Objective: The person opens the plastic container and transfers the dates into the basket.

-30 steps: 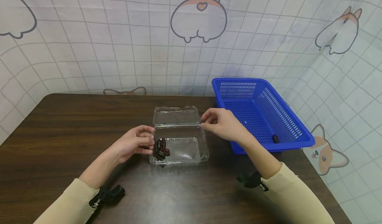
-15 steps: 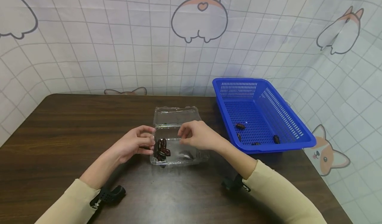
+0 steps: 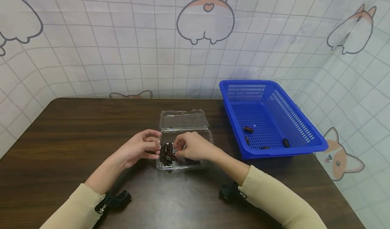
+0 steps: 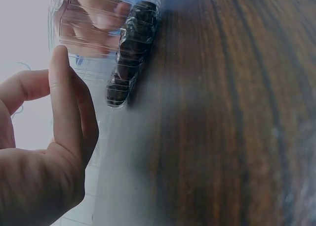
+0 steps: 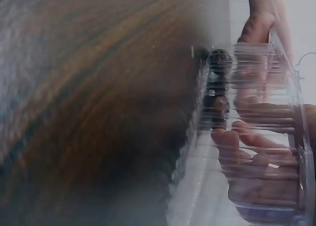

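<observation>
A clear plastic clamshell box point(image 3: 195, 167) lies with its lid point(image 3: 184, 120) folded back. Dark glossy dates point(image 3: 168, 148) are clustered at its left end. My left hand point(image 3: 138, 149) rests its fingers against the box's left side; in the left wrist view, its fingers point(image 4: 64, 97) look loosely bent beside the wall. Inside the box, my right hand point(image 3: 195, 147) reaches down from the right, thumb and fingers apart at the edge of the cluster. Through the plastic, the right wrist view shows the fingertips point(image 5: 224, 137) close to the dates point(image 5: 217, 82); whether they touch is unclear.
A blue slotted basket point(image 3: 274, 151) stands at the table's back right, with several dates point(image 3: 248, 129) scattered on its floor. The dark wooden table point(image 3: 91, 130) meets a white grid-patterned sheet point(image 3: 131, 53) behind. Black wrist cameras point(image 3: 114, 201) hang below both forearms.
My right hand has moved left from the box's right rear corner, over the box and down to the dates. Dates in the basket that the arm covered now show. My left hand stays put.
</observation>
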A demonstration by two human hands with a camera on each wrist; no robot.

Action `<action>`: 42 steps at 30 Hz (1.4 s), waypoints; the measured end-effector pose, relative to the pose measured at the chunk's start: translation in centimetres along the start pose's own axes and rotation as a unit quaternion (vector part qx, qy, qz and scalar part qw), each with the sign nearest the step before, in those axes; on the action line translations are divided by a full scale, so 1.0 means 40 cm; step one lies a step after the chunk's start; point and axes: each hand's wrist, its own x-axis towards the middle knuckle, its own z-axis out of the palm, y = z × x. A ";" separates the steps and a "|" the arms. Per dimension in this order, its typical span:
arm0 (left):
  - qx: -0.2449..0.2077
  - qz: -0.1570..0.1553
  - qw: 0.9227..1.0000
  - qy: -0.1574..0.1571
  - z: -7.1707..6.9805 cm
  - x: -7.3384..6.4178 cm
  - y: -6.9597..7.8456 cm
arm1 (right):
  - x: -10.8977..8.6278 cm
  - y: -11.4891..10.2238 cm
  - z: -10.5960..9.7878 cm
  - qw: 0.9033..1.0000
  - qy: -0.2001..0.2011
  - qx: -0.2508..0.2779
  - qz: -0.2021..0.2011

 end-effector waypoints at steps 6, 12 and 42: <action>-0.005 0.005 1.000 0.002 -0.002 0.003 -0.004 | 0.010 -0.007 0.014 1.000 -0.006 -0.012 0.005; -0.004 0.006 1.000 0.002 0.000 0.004 -0.006 | 0.012 -0.012 0.024 1.000 -0.006 -0.024 0.013; 0.001 0.003 1.000 0.002 -0.002 -0.003 -0.003 | 0.009 -0.015 0.018 1.000 0.003 -0.019 0.013</action>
